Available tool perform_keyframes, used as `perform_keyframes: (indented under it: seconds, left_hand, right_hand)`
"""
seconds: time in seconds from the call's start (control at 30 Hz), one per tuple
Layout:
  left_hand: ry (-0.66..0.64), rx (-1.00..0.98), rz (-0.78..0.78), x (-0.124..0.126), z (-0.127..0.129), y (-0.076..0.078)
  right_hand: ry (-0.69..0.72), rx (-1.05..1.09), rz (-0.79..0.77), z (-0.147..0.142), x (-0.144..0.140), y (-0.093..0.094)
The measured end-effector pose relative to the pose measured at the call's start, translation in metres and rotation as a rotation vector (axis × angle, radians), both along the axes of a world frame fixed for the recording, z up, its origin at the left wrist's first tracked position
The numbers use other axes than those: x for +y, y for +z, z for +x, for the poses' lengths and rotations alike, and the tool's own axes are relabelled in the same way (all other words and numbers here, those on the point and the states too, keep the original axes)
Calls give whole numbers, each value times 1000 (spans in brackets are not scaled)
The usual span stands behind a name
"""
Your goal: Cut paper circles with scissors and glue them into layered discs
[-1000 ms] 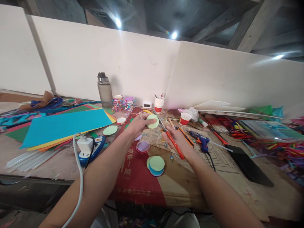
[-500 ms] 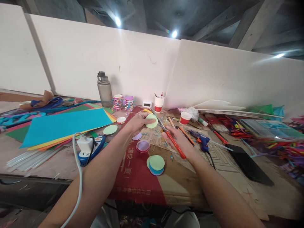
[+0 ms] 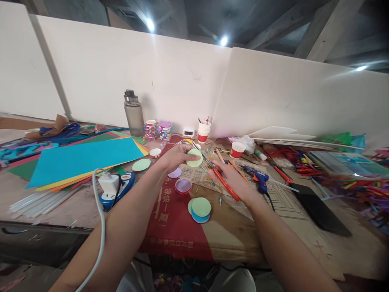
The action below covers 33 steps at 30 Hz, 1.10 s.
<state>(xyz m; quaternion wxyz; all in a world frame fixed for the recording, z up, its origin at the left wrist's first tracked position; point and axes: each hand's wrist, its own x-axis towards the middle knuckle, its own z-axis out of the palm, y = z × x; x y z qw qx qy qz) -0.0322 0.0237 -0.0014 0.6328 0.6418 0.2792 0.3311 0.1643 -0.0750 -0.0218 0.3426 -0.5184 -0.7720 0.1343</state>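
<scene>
Left hand [image 3: 179, 157]: grasping a light green disc [image 3: 193, 159] between thumb and fingers. Right hand [image 3: 229, 176]: closed around the handles of the red-handled scissors [image 3: 226, 185], blades angled away from the person. The disc is just left of the scissors' blades; whether the two touch cannot be determined. Nearer the person than the scissors, and to their left, a stack of green and blue discs [image 3: 201, 207] lies on the cardboard [image 3: 179, 239]. Left of the scissors, a purple disc [image 3: 183, 185] lies near that stack. Right of the scissors: a blue glue gun [image 3: 261, 181], then a black flat object [image 3: 322, 211]. Beyond the scissors: a red-and-white cup [image 3: 237, 151] and a white clock [image 3: 188, 132]. Well left of the scissors, coloured sheets [image 3: 88, 160] lie on the counter [image 3: 73, 207].
</scene>
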Motion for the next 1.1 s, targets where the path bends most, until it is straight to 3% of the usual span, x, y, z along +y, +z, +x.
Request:
perform_keyframes:
  seconds: [0.27,1.1]
  left_hand:
    - [-6,30,40,-4,-1,3]
    - [26,139,149,-6,-3,11]
  right_hand:
    - [62,-8,-42,2,1,-1]
    - [18,-53,-96,11,3,-1]
